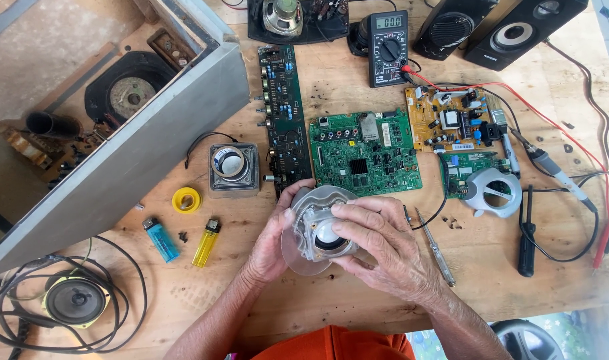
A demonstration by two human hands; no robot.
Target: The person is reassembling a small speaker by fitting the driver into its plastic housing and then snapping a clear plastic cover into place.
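Wooden workbench, both hands gripping small speaker

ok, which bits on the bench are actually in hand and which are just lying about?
In hand:
- left hand and right hand, both gripping the small grey speaker unit

Lying about:
- green circuit board
- multimeter
- blue lighter
- yellow lighter
- solder reel
- screwdriver

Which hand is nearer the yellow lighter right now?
Left. The left hand grips the small speaker just right of the yellow lighter; the right hand holds the speaker's far side, farther away.
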